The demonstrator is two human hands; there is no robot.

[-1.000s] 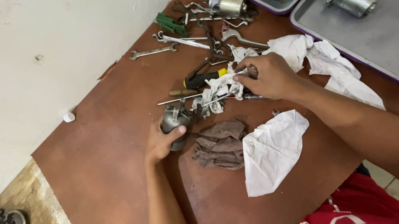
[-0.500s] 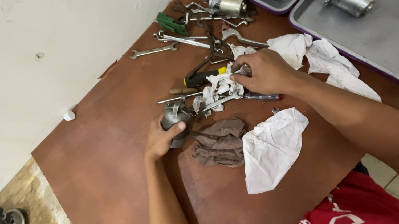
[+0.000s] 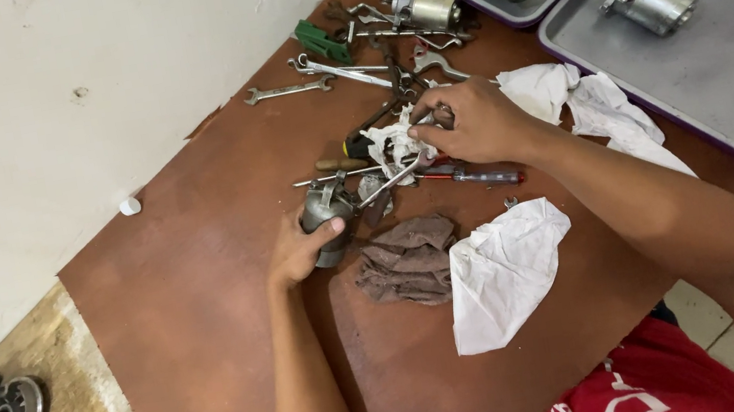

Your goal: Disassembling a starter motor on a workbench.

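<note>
Left hand is closed around a grey metal part at frame centre, on the brown board. Right hand, just upper right of it, pinches a crumpled white rag between its fingertips. A brown cloth lies directly below the part.

Hands on metal part, rag
</note>
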